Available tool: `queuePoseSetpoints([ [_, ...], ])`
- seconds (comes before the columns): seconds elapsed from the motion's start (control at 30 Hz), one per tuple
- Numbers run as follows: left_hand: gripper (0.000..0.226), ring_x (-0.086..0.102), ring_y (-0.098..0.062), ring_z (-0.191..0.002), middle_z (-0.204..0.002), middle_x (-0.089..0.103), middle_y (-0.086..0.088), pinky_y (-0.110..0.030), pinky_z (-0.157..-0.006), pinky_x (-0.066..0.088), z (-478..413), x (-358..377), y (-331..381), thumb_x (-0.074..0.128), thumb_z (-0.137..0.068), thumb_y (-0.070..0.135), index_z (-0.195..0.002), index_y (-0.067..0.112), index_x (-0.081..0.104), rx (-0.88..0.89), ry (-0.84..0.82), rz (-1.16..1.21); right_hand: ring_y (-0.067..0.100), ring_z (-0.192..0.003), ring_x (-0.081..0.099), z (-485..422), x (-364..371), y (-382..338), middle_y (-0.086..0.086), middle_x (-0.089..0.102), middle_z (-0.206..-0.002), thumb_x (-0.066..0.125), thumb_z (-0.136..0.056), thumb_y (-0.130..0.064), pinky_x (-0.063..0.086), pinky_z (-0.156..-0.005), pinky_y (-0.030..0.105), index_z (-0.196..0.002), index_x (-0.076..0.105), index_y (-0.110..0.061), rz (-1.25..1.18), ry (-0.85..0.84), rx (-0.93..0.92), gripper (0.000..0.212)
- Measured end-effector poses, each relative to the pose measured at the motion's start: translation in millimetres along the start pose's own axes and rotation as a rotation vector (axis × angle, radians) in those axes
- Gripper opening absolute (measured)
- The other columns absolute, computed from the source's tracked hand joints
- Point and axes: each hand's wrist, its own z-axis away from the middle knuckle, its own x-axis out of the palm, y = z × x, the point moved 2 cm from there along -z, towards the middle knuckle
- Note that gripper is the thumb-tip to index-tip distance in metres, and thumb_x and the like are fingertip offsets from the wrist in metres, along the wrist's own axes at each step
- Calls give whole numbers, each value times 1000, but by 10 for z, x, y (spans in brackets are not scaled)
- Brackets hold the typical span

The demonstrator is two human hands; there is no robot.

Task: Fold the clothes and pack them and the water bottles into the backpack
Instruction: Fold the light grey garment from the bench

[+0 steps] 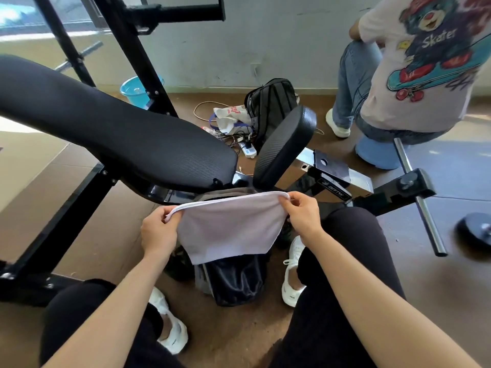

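A pale lilac-white garment [228, 227] hangs in the air between my knees, folded over at its top edge. My left hand [158, 231] pinches its upper left corner and my right hand [303, 215] pinches its upper right corner. Directly below the garment stands an open backpack [236, 277], grey outside with a dark shiny lining; the cloth hides its upper part. No water bottles show.
A black padded exercise bench [119, 134] with a steel frame runs across the left and centre. A second black backpack [268, 104], a plastic bag and cables lie on the floor behind it. A person [414, 75] sits on a blue stool at right. A teal bucket [134, 92] stands behind the bench.
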Motion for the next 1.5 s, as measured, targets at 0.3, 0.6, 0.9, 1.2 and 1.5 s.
queuePoseSetpoints([
  [0.3,11,52,-17,-65,-71,64,4,-33,-56,39,-129,8,178,66,-98,24,-87,23,70,134,-96,-87,17,-73,55,4,-161,-49,10,60,-72,63,-100,-21,53,-70,35,-82,72,-15,-84,-2,-28,21],
  [0.6,7,61,-18,-71,-78,72,0,-32,-62,44,-29,-48,260,69,-96,23,-91,22,74,112,-26,-77,12,-67,48,39,-208,-53,-1,56,-68,64,-99,-29,40,-65,32,-76,67,-10,161,1,-64,29],
  [0.9,19,68,-28,-65,-70,69,-2,-43,-61,60,48,3,283,72,-93,35,-78,22,71,64,-18,-34,21,-64,60,11,-150,-90,11,67,-70,68,-95,-31,58,-68,45,-72,69,-16,176,120,-42,27],
  [1.2,36,51,-18,-63,-63,59,-1,-39,-63,42,364,296,425,73,-86,43,-66,14,64,-34,-142,130,12,-52,51,212,38,-137,-3,54,-58,70,-95,-28,50,-54,34,-72,60,-7,95,-28,-31,32],
  [1.5,27,52,-13,-70,-74,60,-12,-32,-67,42,643,294,472,70,-96,31,-80,10,66,21,-345,235,13,-59,44,241,164,-100,2,51,-64,66,-98,-28,39,-58,28,-81,57,2,150,-124,-85,35],
])
